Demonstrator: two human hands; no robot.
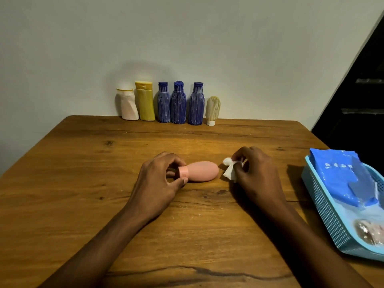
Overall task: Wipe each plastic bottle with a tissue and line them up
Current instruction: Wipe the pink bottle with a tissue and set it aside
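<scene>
Wooden table (pixel 83 163): set against a pale wall.

Pink bottle (pixel 202 171): lies on its side at the table's middle, cap end pointing left, rounded base pointing right.

Left hand (pixel 158 181): fingers and thumb curl round the pink bottle's cap end, pinching it against the table.

Right hand (pixel 255 173): fingers curl round a crumpled white tissue (pixel 229 170), which sits just beside the bottle's base; whether the two touch cannot be told.

Row at the far edge against the wall, left to right, all upright: white bottle (pixel 127 104), leaning slightly; yellow bottle (pixel 145 101); three blue bottles (pixel 163 102), (pixel 178 103), (pixel 196 104); cream tube (pixel 212 110), standing on its white cap.

Light blue basket (pixel 324 208): perforated plastic, at the table's right edge. Holds a blue packet (pixel 340 173) and, nearer the person, a blurred shiny item that cannot be identified.
</scene>
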